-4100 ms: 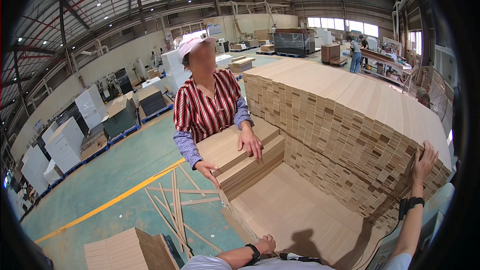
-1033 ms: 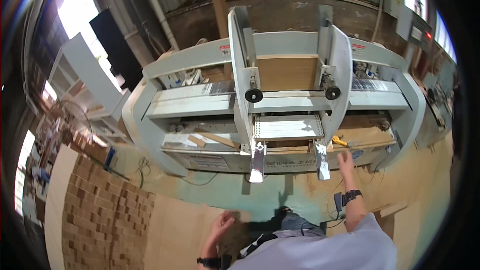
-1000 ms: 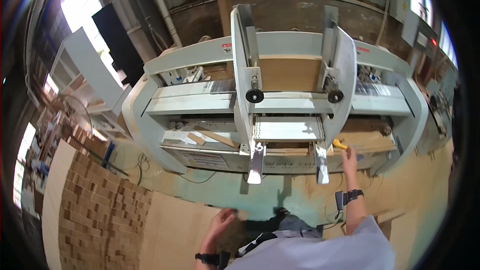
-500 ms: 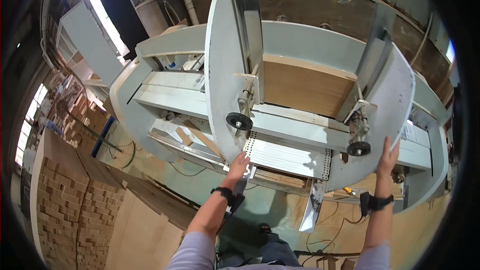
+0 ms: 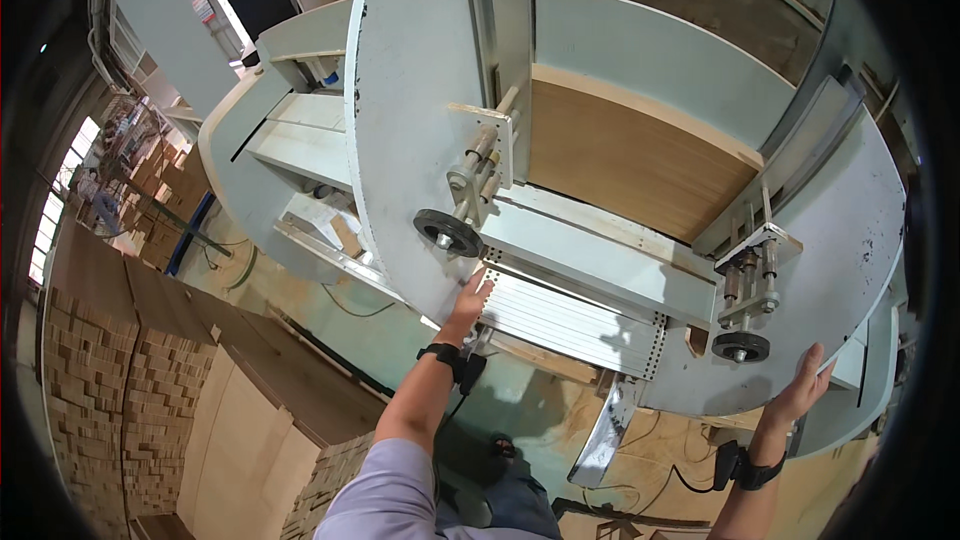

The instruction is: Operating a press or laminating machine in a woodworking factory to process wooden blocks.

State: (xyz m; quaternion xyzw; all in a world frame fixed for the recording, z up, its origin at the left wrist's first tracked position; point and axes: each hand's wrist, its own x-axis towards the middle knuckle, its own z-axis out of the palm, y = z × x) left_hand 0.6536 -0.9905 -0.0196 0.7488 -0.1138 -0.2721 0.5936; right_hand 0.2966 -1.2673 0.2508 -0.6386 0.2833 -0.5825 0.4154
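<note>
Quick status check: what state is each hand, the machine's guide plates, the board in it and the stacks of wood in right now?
Left hand: open, fingers on the left guide plate.
Right hand: open, palm against the right guide plate edge.
Board: seated flat between the plates.
Handwheels: mounted; turning or not, cannot tell.
Wood stacks: piled neatly, untouched.

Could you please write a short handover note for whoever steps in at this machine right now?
Left hand: open, fingertips on the ribbed grey panel below the left black handwheel.
Right hand: open, palm against the edge of the right curved side plate.
A stack of wood sheets already sits in the machine's bay between the plates.
Neither hand holds anything; more stacked wood waits at left.
</note>
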